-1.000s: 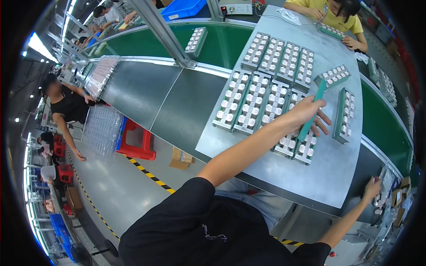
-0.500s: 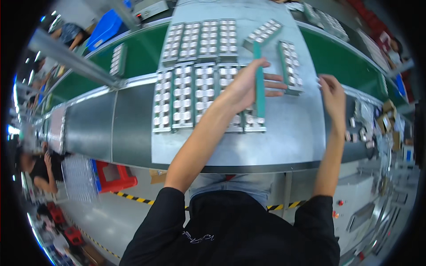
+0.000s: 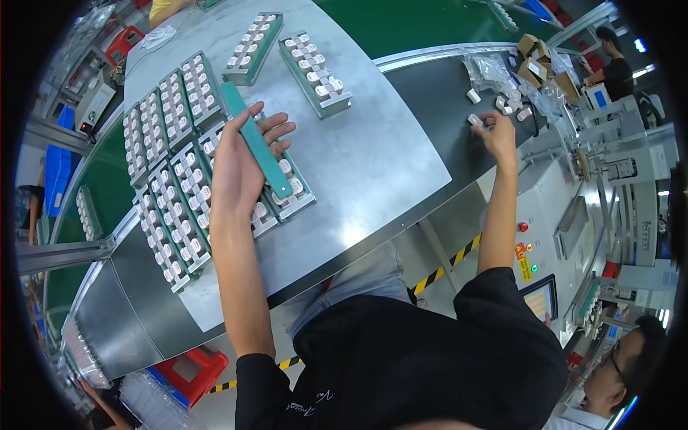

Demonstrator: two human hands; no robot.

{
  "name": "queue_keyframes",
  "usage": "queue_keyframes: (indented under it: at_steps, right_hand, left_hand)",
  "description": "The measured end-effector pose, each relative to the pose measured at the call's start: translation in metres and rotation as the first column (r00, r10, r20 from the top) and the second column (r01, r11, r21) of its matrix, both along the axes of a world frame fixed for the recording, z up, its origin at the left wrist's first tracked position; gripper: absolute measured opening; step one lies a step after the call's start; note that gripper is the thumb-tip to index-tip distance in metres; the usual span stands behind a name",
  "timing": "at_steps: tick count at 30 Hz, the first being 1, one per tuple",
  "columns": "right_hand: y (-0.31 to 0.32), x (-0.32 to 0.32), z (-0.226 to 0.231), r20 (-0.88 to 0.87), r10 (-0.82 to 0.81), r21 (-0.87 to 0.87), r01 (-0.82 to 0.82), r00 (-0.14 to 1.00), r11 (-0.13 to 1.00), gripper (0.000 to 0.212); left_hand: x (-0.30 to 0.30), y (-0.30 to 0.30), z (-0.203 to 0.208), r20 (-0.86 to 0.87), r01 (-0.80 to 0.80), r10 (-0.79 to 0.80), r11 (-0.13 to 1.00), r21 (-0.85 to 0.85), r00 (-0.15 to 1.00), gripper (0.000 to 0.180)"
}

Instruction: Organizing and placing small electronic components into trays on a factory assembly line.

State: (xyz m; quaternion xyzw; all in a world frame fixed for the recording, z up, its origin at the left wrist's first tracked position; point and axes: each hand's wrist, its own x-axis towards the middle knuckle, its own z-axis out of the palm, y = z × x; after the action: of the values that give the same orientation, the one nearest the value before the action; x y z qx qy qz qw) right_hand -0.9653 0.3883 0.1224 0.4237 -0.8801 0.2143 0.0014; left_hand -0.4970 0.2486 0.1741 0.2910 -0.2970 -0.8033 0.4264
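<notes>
My left hand (image 3: 240, 161) is above the racks, palm up. A flat green strip (image 3: 264, 152) lies across the palm under my thumb, while the fingers stay partly spread. Beneath it, rows of green-sided metal racks (image 3: 188, 204) hold white-capped cylinders in pairs. Out to the right, my right hand (image 3: 500, 137) pinches a small white cylinder (image 3: 475, 121) at the fingertips, beside several loose white cylinders (image 3: 504, 106) on the dark surface. Two more filled racks stand apart, one tilted rack (image 3: 253, 46) and another rack (image 3: 315, 74) to its right.
The racks rest on a pale metal worktop (image 3: 365, 179). Clear plastic bags (image 3: 494, 75) and small cardboard boxes (image 3: 534, 68) are at the far right. A green conveyor (image 3: 401, 29) runs behind. A red stool (image 3: 193, 376) stands below the left edge. Another person (image 3: 616, 365) is at lower right.
My view has turned to the right. My right hand has moved from the worktop's edge to the loose cylinders and now pinches one. My left hand still holds the green strip.
</notes>
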Motion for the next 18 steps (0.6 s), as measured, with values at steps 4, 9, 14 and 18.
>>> queue_keyframes:
  at_steps: [4, 9, 14, 18]
  right_hand:
    - [-0.004, 0.020, 0.006, 0.211, 0.195, -0.215, -0.149, 0.958, 0.965, 0.031]
    - [-0.027, 0.080, 0.033, 0.406, 0.544, -0.594, -0.240, 0.735, 0.768, 0.028]
    - [-0.048, 0.091, 0.024, 0.382, 0.563, -0.586, -0.279, 0.733, 0.761, 0.030]
    - [-0.055, 0.080, 0.000, 0.160, 0.329, -0.380, -0.250, 0.931, 0.891, 0.032]
  left_hand:
    - [0.004, 0.001, 0.000, -0.011, -0.025, 0.025, 1.000, -0.002, 1.000, 0.045]
    - [0.008, 0.003, -0.002, -0.020, -0.045, 0.045, 0.999, 0.017, 0.999, 0.044]
    - [0.003, 0.005, 0.001, -0.009, -0.044, 0.044, 0.999, 0.021, 0.999, 0.045]
    - [0.005, 0.003, -0.001, -0.025, -0.055, 0.055, 0.998, 0.011, 0.998, 0.043]
